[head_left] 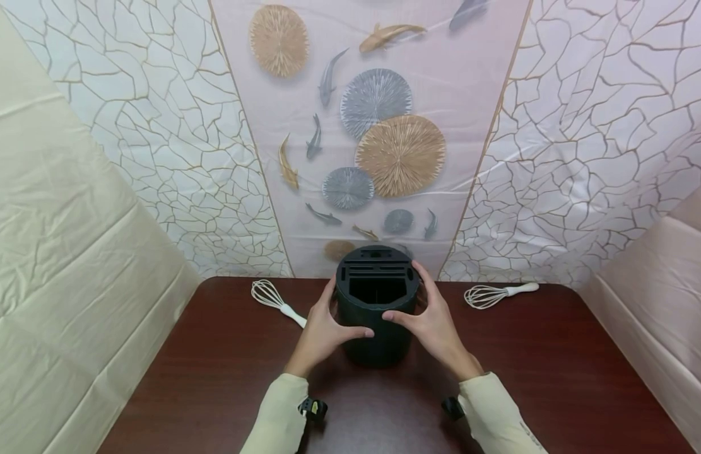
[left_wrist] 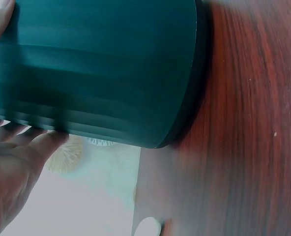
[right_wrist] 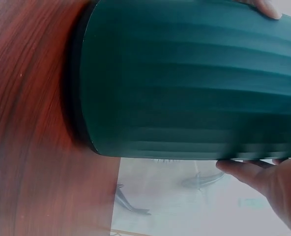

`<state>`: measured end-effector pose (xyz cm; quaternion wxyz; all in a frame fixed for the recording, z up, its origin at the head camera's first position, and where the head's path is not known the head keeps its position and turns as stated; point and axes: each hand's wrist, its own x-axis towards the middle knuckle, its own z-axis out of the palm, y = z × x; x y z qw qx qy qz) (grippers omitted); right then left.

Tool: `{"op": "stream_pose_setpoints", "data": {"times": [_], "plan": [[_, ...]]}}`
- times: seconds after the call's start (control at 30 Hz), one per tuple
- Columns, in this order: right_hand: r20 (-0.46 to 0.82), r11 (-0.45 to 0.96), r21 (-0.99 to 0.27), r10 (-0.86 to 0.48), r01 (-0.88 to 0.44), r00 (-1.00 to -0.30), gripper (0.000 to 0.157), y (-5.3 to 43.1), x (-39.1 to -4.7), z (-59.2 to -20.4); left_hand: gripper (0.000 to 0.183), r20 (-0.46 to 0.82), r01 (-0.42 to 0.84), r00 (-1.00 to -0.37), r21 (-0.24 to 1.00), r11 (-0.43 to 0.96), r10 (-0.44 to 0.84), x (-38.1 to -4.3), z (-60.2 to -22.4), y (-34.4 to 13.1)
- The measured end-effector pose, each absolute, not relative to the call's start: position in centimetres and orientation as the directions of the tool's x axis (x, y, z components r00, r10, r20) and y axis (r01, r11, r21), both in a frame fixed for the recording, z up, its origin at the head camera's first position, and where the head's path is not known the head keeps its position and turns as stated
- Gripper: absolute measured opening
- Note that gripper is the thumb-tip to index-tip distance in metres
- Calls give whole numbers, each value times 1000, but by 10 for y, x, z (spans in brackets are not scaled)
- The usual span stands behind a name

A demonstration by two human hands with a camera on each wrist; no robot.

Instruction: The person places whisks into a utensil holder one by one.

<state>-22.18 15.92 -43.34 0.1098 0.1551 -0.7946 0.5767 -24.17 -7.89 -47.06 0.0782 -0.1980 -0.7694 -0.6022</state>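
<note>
A dark green, ribbed knife and utensil holder (head_left: 375,347) stands upright at the back middle of the table, its slotted black top facing up with one large opening. My left hand (head_left: 322,329) grips its left side, thumb across the front and fingers round toward the back. On the opposite side my right hand (head_left: 439,323) holds it the same way, its thumb higher, near the rim. Both wrist views show the holder's wall (left_wrist: 101,73) and its dark base close against the wood, with fingertips of the right hand (right_wrist: 271,179) touching the ribs.
A white-handled whisk (head_left: 292,314) lies left of the holder, close to my left hand. Another whisk (head_left: 520,289) lies near the back right edge of the dark red wooden table (head_left: 214,378). A patterned cloth backdrop (head_left: 305,239) rises behind, with pale fabric walls (head_left: 72,284) at both sides.
</note>
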Motion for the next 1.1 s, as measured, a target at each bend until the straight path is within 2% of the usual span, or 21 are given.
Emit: {"op": "stream_pose_setpoints", "data": {"times": [0.23, 0.47, 0.73, 0.9, 1.1], "plan": [[345, 291, -885, -114, -363, -932, 100, 157, -215, -417, 116, 328, 372, -922, 898, 235, 203, -246, -469, -74], [314, 275, -899, -134, -340, -940, 101, 166, -229, -431, 115, 295, 350, -926, 905, 243, 235, -234, -445, -72], [431, 448, -757, -207, -476, -878, 91, 177, -235, -421, 116, 310, 359, -924, 904, 231, 222, -248, -466, -72], [404, 539, -689, -269, -484, -874, 91, 176, -242, -415, 116, 281, 332, -937, 900, 282, 206, -249, -470, -75], [368, 555, -694, -273, -458, -889, 91, 174, -245, -417, 115, 256, 312, -942, 903, 295, 216, -245, -465, -77]]}}
